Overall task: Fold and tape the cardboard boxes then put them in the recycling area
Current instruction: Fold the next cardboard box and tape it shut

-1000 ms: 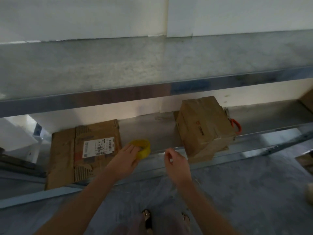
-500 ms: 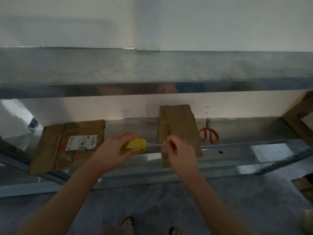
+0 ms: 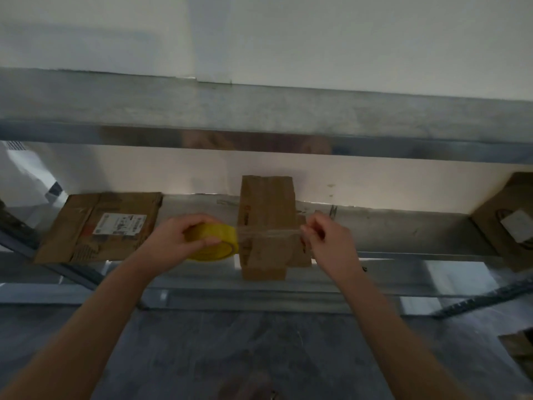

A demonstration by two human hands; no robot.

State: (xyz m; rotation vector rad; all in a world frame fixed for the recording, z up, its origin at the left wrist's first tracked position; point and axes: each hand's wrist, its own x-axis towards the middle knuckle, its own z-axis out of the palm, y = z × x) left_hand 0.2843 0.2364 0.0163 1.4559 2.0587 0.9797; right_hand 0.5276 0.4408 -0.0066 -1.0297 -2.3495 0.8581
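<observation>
A folded brown cardboard box (image 3: 266,206) lies on the lower metal shelf (image 3: 389,235), its near end hanging over the front edge. My left hand (image 3: 176,241) grips a yellow tape roll (image 3: 215,241) just left of the box. My right hand (image 3: 323,241) pinches the free end of the clear tape strip (image 3: 268,233), which stretches across above the box's middle. A flattened box with a white label (image 3: 98,226) lies on the same shelf to the left.
The tips of a pair of scissors (image 3: 333,210) show behind my right hand. Another cardboard piece (image 3: 507,220) leans at the shelf's right end. An upper metal shelf (image 3: 259,116) runs overhead. More cardboard (image 3: 519,347) sits on the grey floor at right.
My right hand has pulled the tape end to the right, drawing a longer strip off the roll and across the box. The view has shifted so the box is centred.
</observation>
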